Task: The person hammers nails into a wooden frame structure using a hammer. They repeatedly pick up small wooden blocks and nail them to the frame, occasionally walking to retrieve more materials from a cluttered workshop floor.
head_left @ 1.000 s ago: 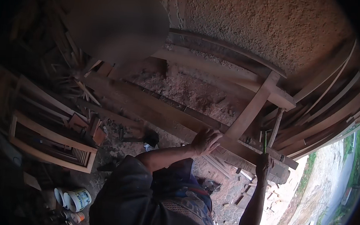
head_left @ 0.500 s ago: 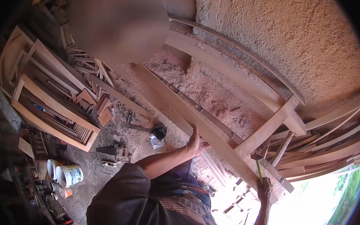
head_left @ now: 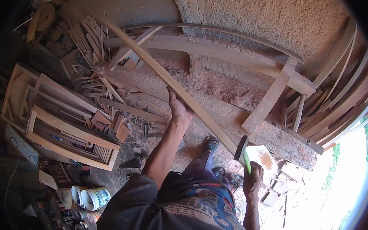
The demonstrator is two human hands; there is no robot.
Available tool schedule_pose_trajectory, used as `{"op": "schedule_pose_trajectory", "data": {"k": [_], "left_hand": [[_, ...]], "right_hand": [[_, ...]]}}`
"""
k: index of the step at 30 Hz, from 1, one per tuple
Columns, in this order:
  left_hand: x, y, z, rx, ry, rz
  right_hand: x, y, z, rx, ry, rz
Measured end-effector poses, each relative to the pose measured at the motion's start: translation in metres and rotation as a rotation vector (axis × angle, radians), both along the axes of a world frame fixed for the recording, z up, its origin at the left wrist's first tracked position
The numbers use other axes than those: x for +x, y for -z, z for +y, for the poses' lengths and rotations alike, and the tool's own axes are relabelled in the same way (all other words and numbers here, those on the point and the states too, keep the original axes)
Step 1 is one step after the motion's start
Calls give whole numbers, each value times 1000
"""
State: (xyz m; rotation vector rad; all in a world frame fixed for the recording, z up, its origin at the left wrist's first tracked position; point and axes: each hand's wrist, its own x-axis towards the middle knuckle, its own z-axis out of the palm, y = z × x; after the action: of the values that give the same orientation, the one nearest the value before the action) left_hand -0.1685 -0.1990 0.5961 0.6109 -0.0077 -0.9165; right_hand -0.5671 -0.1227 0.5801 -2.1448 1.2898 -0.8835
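Observation:
My left hand [head_left: 181,109] is closed around the middle of a long, narrow wooden plank [head_left: 153,65], its thumb up along one side and its other fingers mostly hidden behind the wood. The plank slants from the far left to the near right, with a narrow face turned up. At the plank's near right end is a dark-headed hammer [head_left: 241,148], its head beside or against the wood; I cannot tell if they touch. My right hand [head_left: 253,178] is wrapped round the hammer's light green handle [head_left: 247,160].
Beneath the plank lies a thick, dust-covered beam [head_left: 218,106], with a crosspiece [head_left: 271,95] joining a rear beam [head_left: 229,56]. Wooden frames [head_left: 73,140] and offcuts fill the left, above white buckets [head_left: 95,198]. Curved boards [head_left: 340,103] are stacked at right. Pink shavings [head_left: 224,81] lie behind.
The plank has turned from its broad face to its narrow one and is lifted off the beam. My right hand has moved left, and the hammer's head now shows. The whole view has shifted.

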Motion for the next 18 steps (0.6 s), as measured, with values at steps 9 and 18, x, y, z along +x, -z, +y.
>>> {"op": "schedule_pose_trajectory", "data": {"k": [9, 18], "left_hand": [[74, -175, -5, 52, 103, -561], [74, -154, -35, 404, 191, -1644]], "right_hand": [[2, -1, -15, 436, 259, -50], [35, -19, -48, 125, 351, -256]]}}
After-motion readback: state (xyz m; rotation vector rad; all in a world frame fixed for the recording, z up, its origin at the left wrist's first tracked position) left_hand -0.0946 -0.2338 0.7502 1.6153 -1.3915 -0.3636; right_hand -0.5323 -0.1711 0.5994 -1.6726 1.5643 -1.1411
